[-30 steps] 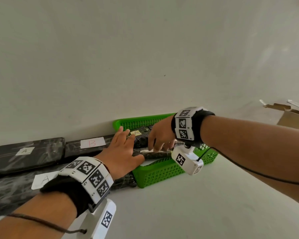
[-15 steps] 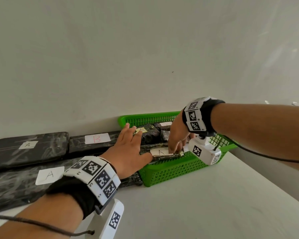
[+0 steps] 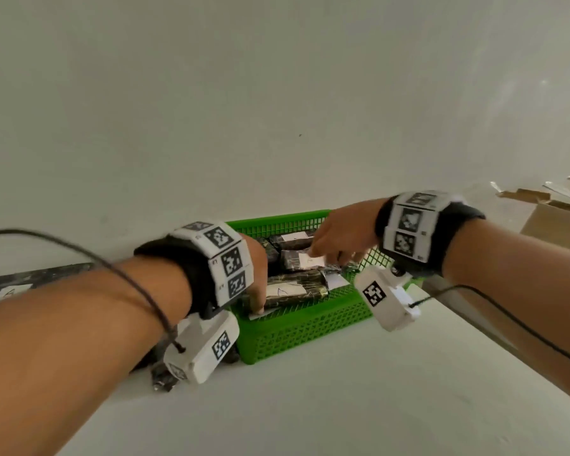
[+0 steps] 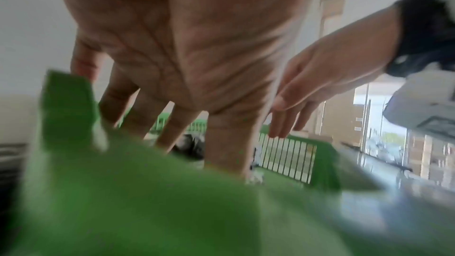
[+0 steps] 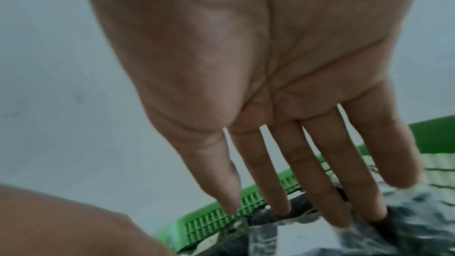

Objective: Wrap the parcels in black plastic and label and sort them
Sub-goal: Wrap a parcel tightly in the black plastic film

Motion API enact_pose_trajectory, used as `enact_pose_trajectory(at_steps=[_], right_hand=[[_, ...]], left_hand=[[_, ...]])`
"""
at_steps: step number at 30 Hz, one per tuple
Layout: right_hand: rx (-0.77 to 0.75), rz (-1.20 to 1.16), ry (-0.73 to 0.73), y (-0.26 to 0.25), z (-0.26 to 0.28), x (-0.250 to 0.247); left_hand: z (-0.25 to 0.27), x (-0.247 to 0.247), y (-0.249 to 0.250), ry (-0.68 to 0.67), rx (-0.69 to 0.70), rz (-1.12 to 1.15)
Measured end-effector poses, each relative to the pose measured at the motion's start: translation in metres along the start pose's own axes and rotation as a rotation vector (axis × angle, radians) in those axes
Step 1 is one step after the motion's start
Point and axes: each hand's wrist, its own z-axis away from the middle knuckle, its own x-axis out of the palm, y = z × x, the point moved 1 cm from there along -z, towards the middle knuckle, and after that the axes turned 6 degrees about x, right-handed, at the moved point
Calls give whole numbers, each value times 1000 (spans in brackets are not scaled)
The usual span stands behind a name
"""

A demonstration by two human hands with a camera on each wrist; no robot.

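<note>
A green mesh basket [image 3: 297, 330] stands against the wall and holds several parcels wrapped in black plastic with white labels; the nearest parcel [image 3: 297, 289] lies across its front. My left hand [image 3: 257, 274] reaches down into the basket's left side, fingers straight [image 4: 179, 129], touching the near parcel's end. My right hand [image 3: 339, 240] hovers over the back parcels [image 3: 293, 240], its straight fingers [image 5: 310, 178] resting on black plastic [image 5: 406, 221]. Neither hand grips anything.
A flat black-wrapped parcel with an "A" label [image 3: 10, 287] lies left of the basket, mostly behind my left forearm. A scrap of black plastic [image 3: 160, 378] sits by the basket's front left corner. An open cardboard box [image 3: 553, 218] stands at far right. The table's right edge [image 3: 474, 317] runs diagonally.
My left hand moved right from the basket's edge into the basket. My right hand lifted off the near labelled parcel and shifted toward the back parcels.
</note>
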Motion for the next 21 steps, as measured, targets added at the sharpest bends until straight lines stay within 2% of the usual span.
enact_pose_trajectory(at_steps=[2, 4, 6, 8, 10, 14, 17, 21], right_hand=[[25, 162, 75, 25, 12, 10], [24, 245, 49, 44, 25, 26], [-46, 165, 8, 56, 37, 41], [-138, -27, 14, 66, 41, 54], [-200, -159, 56, 72, 37, 67], [-232, -296, 194, 72, 27, 88], [-260, -339, 232, 63, 30, 97], [-302, -269, 191, 48, 39, 95]], left_hand=[[-7, 0, 8, -90, 5, -68], [-14, 3, 10, -121, -5, -124], [-20, 5, 11, -120, -2, -137], [-23, 8, 11, -127, 8, -133], [-27, 9, 9, -100, 24, -79], [-27, 9, 0, -73, 84, 118], [-20, 4, -8, -166, 122, 243], [-21, -3, -19, -185, 66, 369]])
